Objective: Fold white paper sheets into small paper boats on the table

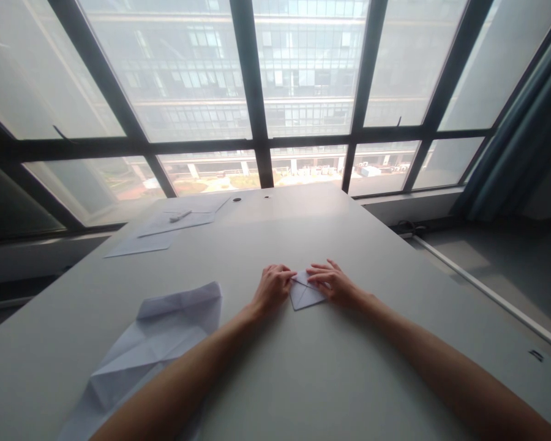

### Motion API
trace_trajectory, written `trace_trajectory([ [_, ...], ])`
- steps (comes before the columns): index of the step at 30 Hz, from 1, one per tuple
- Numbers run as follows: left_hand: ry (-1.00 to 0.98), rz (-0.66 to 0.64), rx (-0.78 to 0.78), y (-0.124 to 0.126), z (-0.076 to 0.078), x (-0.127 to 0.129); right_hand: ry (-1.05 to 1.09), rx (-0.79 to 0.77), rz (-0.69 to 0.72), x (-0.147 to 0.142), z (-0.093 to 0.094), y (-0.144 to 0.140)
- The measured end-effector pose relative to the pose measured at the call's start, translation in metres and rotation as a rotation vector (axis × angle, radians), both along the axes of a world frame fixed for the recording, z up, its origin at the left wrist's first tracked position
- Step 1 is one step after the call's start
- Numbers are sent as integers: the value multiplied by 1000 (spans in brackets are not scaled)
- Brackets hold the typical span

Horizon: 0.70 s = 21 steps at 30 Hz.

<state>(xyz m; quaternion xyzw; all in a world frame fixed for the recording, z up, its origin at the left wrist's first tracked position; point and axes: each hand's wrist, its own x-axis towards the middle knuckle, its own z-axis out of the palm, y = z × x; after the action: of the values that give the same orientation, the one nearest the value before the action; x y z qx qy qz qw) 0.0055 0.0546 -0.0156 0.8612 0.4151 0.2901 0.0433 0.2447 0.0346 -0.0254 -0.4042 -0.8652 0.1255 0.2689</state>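
Note:
A small white sheet of folded paper (305,297) lies on the table in front of me, creased into flaps that meet along diagonal lines. At its upper left edge, my left hand (275,284) is closed, with the thumb and index finger pinching the corner. My right hand (331,282) rests on the paper's right side. Its fingers are stretched out and somewhat apart, covering the upper right corner. Under and beside my left forearm lies a larger creased white sheet (165,337), partly unfolded and standing up in ridges.
The white table (376,367) runs away toward the large window (303,73). Flat white sheets (142,244) lie at its far left, with a pen-like white object (180,216) on top. A round cable hole (237,199) sits near the far edge. A blue curtain (509,135) hangs at right.

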Motion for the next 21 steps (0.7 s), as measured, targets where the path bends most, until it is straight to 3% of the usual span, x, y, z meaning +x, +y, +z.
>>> trace_trajectory([
  [5, -41, 12, 5, 1, 0, 1, -17, 6, -66, -2, 3, -2],
  [9, 54, -19, -33, -1, -1, 2, -31, 59, -114, -4, 7, -6],
  [21, 259, -114, -158, -1, -1, 0, -78, 115, -33, -2, 7, -5],
])
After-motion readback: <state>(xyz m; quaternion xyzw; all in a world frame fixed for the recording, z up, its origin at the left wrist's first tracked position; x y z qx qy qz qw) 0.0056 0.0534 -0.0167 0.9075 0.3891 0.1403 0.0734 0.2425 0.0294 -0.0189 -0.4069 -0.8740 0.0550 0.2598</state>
